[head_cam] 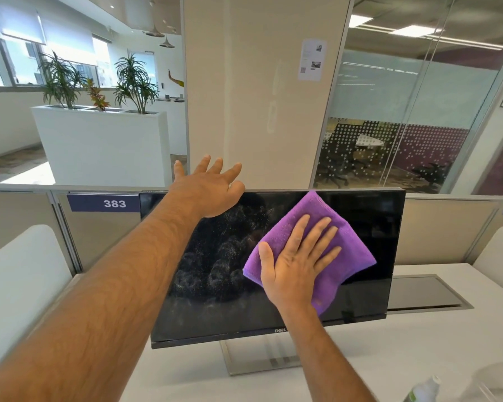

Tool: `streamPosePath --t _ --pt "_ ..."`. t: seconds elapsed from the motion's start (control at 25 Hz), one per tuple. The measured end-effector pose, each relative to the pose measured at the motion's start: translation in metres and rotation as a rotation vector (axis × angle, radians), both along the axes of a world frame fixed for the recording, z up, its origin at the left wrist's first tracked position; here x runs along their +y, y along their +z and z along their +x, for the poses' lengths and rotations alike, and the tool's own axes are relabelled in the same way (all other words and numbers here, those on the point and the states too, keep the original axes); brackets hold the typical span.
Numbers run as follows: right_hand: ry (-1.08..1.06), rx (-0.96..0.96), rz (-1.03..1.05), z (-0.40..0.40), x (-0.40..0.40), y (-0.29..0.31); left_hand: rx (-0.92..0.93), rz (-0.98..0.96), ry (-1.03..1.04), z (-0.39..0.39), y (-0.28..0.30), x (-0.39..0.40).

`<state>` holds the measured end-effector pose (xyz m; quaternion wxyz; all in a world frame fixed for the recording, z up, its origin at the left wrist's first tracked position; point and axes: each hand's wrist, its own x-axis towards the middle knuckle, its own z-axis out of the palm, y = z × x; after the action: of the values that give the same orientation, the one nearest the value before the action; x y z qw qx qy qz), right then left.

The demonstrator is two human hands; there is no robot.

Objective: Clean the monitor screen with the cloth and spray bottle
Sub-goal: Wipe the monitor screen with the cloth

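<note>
Wiping stage of the cleaning task. Right hand, fingers straight and spread, presses the purple cloth flat against the right-centre of the monitor screen, which stands on the white desk. Left hand, fingers extended and holding nothing, rests at the monitor's top edge, apparently steadying it. Spray droplets speckle the left-centre of the screen, so spraying appears done and that area remains unwiped. The spray bottle stands at lower right, untouched.
</note>
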<state>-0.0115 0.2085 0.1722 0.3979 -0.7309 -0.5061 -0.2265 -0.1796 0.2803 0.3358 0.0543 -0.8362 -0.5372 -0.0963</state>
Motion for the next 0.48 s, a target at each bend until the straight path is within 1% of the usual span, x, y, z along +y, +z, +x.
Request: streamPosePath --t 0.24,0.48 --pt "0.011 -0.086 0.012 -0.003 0.013 0.040 -0.016 -0.019 0.003 0.000 -0.001 0.002" --pt "0.040 -0.196 0.012 -0.005 0.013 0.041 -0.012 -0.048 0.015 -0.001 0.000 0.007"
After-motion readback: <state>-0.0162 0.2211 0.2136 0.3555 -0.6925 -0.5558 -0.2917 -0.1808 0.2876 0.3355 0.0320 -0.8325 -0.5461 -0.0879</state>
